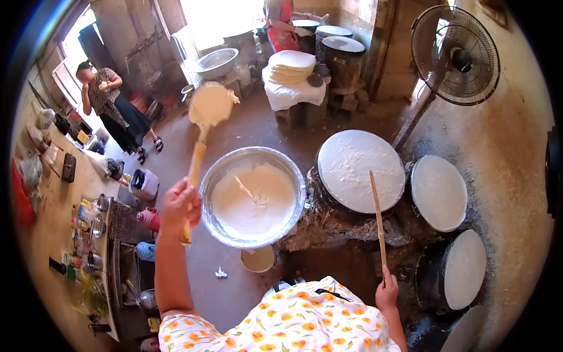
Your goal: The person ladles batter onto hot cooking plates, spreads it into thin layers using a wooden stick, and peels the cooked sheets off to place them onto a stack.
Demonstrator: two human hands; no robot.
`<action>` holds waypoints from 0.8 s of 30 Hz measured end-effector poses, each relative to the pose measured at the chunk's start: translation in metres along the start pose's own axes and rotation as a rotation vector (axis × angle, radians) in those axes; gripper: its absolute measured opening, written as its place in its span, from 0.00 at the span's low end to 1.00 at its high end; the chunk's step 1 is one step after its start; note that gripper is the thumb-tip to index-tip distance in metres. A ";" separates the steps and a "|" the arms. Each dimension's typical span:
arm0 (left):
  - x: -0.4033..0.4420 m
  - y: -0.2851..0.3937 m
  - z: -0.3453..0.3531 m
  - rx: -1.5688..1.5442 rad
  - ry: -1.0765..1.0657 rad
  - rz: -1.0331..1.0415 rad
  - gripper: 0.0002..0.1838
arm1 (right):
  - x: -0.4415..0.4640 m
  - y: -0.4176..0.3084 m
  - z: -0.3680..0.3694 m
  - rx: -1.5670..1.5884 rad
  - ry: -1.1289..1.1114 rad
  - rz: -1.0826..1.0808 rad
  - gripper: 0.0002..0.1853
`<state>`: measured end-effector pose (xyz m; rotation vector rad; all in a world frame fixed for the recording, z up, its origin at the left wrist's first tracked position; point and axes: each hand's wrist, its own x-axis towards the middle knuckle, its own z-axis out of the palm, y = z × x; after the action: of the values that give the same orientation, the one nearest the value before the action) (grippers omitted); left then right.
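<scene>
**Round paddle [210, 104] gripped in the left hand [179, 205], wooden stick [378, 217] in the right hand [387, 288]**

The handle of the round paddle is wrapped by the closed fingers of the left hand. Its batter-coated head is held up beyond those fingers, while the handle's butt is left jutting out below them. The wooden stick is clasped near one end by the curled fingers of the right hand, and its far tip is extended ahead of them over a large griddle [349, 167] with a pale, uneven surface; whether that surface is touched cannot be told.

Just to the right of the left fingers, a wide basin [301, 190] is set, filled with pale batter [252, 220] in which a slim utensil [242, 185] is stuck. To the right of the right fingers, another pale-topped griddle [465, 270] is placed, and a third griddle [438, 192] is seen ahead of it. Farther ahead of the same fingers, a fan [456, 56] is mounted. Left of the left fingers, a cluttered table [44, 226] is seen; well ahead of them on that side, a person in a dark skirt [134, 123] is shown standing.
</scene>
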<state>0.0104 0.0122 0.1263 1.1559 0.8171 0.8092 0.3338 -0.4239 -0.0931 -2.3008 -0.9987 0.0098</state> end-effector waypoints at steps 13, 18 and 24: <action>-0.071 -0.070 -0.050 -0.516 0.093 -0.332 0.11 | 0.117 -0.083 0.039 0.050 -0.247 -0.426 0.35; -0.051 -0.109 -0.071 -0.599 0.091 -0.357 0.09 | 0.174 -0.131 0.114 0.063 -0.333 -0.534 0.35; -0.054 -0.089 -0.062 -0.218 0.215 -0.316 0.04 | 0.201 -0.176 0.190 0.084 -0.440 -0.501 0.32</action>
<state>-0.0586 -0.0260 0.0344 0.7317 1.0314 0.7442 0.3154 -0.0964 -0.1045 -1.9511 -1.7395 0.3553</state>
